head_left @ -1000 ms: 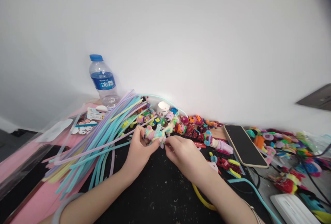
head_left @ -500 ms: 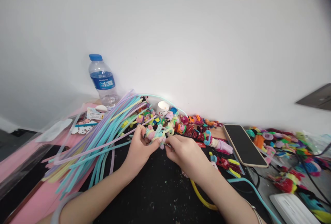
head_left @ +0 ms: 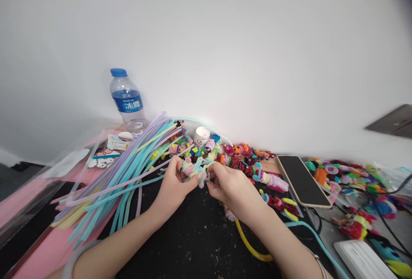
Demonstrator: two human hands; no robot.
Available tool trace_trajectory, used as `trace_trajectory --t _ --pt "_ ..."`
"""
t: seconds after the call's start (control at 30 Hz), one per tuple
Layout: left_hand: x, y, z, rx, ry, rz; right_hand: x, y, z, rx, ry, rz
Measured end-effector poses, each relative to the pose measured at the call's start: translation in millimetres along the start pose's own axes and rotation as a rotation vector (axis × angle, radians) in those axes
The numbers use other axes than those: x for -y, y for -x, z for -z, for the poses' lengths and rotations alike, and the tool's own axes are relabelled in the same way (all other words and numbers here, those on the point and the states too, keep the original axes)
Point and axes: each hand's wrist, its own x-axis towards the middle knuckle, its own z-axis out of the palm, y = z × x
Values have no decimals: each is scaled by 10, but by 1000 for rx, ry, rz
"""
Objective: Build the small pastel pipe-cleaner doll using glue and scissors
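My left hand [head_left: 174, 186] and my right hand [head_left: 230, 186] meet over a black mat [head_left: 193, 240], both pinched on a small pastel pipe-cleaner figure [head_left: 195, 168] of pink, blue and yellow coils. The left fingers grip its left side, the right fingertips pinch its right end. A fan of long blue, purple and yellow pipe cleaners [head_left: 128, 171] lies just left of my left hand. A yellow pipe cleaner [head_left: 249, 247] curves under my right forearm.
A water bottle [head_left: 127, 101] with a blue cap stands by the white wall. A small white jar [head_left: 202, 135], several finished colourful figures [head_left: 244, 156], a dark phone [head_left: 301, 180], cables and a white device [head_left: 363, 259] lie to the right. Pink board [head_left: 41, 244] at left.
My right hand has shifted slightly up and left, closer onto the figure. The figure has turned a little between my fingers. The left hand has barely moved.
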Motion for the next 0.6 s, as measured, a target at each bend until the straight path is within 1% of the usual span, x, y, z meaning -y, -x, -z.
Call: trace_trajectory --t 0.27,0.4,0.6 --pt "45 1 9 54 -22 18 19 -9 117 76 46 113" --pt "69 -6 19 82 -40 31 7 -8 140 104 52 130" --pt "49 1 9 50 11 72 -48 -12 137 99 -2 116"
